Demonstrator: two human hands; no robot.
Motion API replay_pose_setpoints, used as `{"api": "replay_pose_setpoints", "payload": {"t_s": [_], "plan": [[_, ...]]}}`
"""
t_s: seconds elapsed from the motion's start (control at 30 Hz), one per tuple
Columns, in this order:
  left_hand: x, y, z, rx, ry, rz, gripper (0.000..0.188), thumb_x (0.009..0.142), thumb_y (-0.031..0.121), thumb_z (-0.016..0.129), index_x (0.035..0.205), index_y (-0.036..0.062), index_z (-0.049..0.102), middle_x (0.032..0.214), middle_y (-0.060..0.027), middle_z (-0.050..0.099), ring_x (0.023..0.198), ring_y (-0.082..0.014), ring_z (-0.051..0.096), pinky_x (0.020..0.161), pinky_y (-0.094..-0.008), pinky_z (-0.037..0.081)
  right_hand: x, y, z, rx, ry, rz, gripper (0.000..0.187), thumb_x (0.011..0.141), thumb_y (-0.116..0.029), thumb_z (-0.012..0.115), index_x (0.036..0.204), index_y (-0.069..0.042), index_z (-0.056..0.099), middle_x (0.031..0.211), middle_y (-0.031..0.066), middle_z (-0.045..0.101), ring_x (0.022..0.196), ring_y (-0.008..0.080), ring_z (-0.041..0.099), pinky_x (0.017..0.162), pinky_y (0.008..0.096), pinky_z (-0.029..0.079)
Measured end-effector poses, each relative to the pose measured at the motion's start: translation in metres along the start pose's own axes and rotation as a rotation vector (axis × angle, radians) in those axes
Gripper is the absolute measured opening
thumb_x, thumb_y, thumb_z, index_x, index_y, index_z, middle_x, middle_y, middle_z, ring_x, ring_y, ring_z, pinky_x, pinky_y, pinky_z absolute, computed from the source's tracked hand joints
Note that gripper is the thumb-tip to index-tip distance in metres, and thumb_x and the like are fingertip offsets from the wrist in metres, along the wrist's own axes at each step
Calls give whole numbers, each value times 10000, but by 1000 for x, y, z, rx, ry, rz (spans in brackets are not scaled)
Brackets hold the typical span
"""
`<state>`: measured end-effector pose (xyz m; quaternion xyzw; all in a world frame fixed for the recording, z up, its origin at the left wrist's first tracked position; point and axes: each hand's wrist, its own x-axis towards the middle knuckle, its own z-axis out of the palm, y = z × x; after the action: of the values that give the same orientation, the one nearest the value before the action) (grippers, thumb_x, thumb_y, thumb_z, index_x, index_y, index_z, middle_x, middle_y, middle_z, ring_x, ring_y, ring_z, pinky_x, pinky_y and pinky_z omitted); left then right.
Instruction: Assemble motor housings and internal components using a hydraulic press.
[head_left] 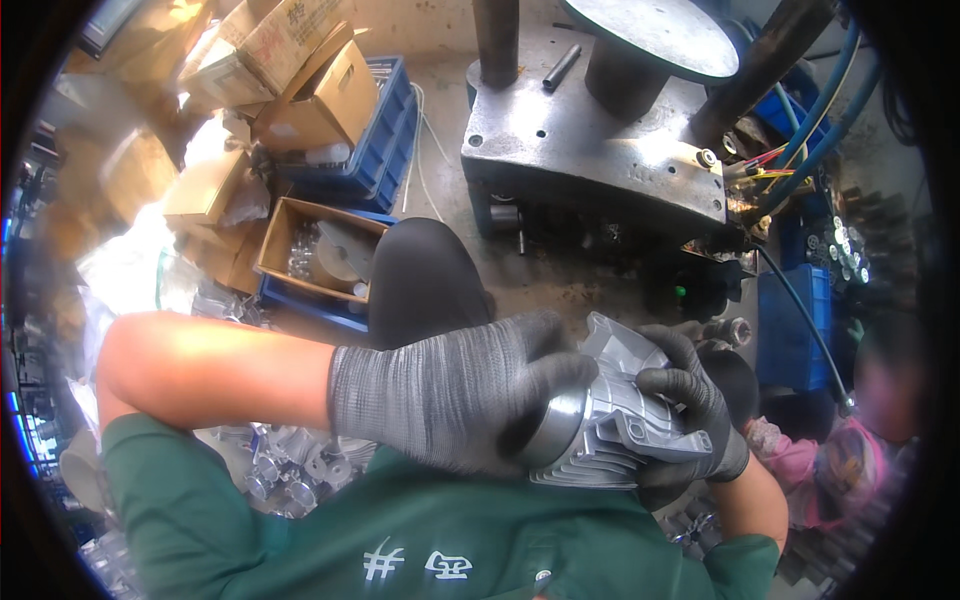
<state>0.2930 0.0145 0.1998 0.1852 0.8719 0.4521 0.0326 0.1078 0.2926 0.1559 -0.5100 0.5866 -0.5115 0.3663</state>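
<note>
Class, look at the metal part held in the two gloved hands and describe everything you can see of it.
The cast metal housing looks like bare silvery-grey aluminium, with a matt, rough-cast skin. It has cooling fins along its lower side, a flat angular lid-like face on top, and a smooth, shiny round collar at its left end. It lies roughly level, close to the green-shirted chest. The left hand, in a grey knit glove, wraps over the collar end; the right hand, in a darker glove, grips its right side.

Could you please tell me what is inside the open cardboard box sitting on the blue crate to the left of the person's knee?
The open cardboard box holds a round grey metal disc part and some clear, shiny pieces. Whatever lies beneath them, and the box floor, is covered.
</note>
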Motion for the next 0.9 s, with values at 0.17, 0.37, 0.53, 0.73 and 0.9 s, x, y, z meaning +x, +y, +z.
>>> {"api": "replay_pose_setpoints", "payload": {"t_s": [0.17,0.37,0.53,0.73,0.9], "plan": [[6,17,-8,60,-60,40,1017,694,318,947,1496,9,403,1239,-293,554,1077,-441,616,877,-513,550,-13,-10,7,-55,93,-156,849,569,-427,1035,1291,-149,685,1516,262,426,1377,471,505,1132,555,439],[0,15,3,17,70,131,1005,686,300,946,1491,20,414,1235,-274,561,1039,-438,626,843,-509,556,-21,-20,13,-83,171,-183,881,581,-452,1029,1322,-152,660,1495,283,435,1353,479,538,1086,561,496],[-4,9,22,-72,102,28,978,667,271,951,1469,30,446,1248,-250,565,1055,-409,629,837,-510,559,-22,-8,35,49,320,-163,871,613,-464,1012,1333,-143,641,1501,289,429,1352,488,539,1086,560,513],[8,0,4,-36,242,108,929,659,210,961,1441,49,486,1356,-254,549,1194,-399,593,966,-464,533,-11,23,52,179,490,-301,846,680,-408,988,1375,-138,587,1516,289,412,1367,502,522,1114,567,510],[-7,1,12,-44,369,60,796,713,211,931,1381,53,528,1415,-213,561,1316,-409,548,1088,-523,440,-16,23,65,-173,772,-148,657,845,-322,777,1435,-164,537,1554,249,435,1407,460,496,1169,581,458]]}}
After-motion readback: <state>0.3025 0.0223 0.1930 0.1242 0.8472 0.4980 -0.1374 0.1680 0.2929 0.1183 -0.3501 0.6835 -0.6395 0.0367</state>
